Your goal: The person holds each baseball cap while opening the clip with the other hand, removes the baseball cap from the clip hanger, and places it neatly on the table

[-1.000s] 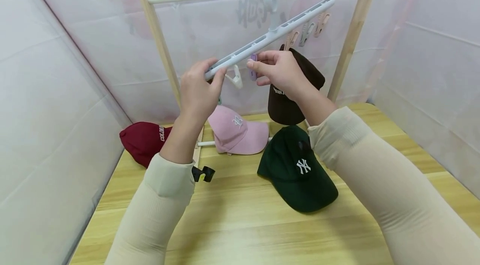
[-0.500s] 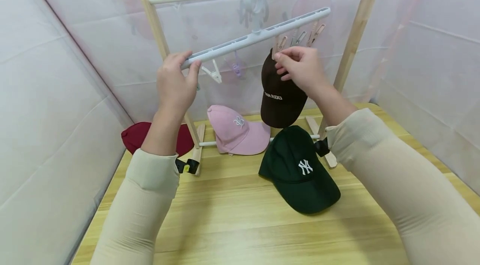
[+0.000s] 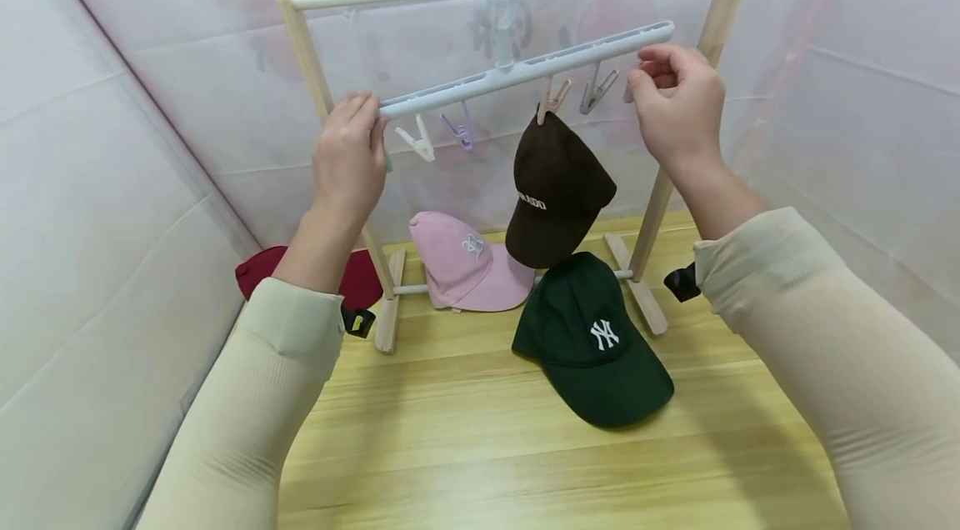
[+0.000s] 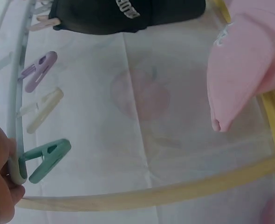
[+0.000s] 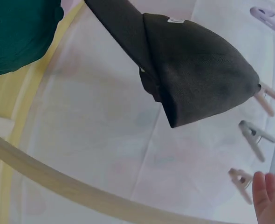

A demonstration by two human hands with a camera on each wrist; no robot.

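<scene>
— Where are your hands right now?

— My left hand (image 3: 347, 159) grips the low end of the clip hanger (image 3: 525, 67), fingers curled over the bar at about nine o'clock from its hook; my right hand (image 3: 675, 109) is up at the three o'clock end, fingertips pinched together just under the bar, near the outermost peg; whether I am actually squeezing that peg I cannot tell, since my fingers hide it.

— And the caps?

— The brown cap (image 3: 555, 188) hangs from a pink peg (image 3: 552, 99) near the middle of the hanger; the green cap (image 3: 592, 342) lies on the table (image 3: 487, 447) at six o'clock from it; the pink cap (image 3: 465, 263) sits at the foot of the wooden rack (image 3: 303, 55), and the red cap (image 3: 258, 276) lies beyond my left wrist at about eight o'clock.

— Which step do you reckon this is?

— One cap is hung, three wait; I judge I am steadying the tilted hanger and readying a free peg.

— What does the next move call for?

— Probably a cap brought up to an open peg (image 3: 596, 88), with my left hand keeping the bar from swinging.
</scene>
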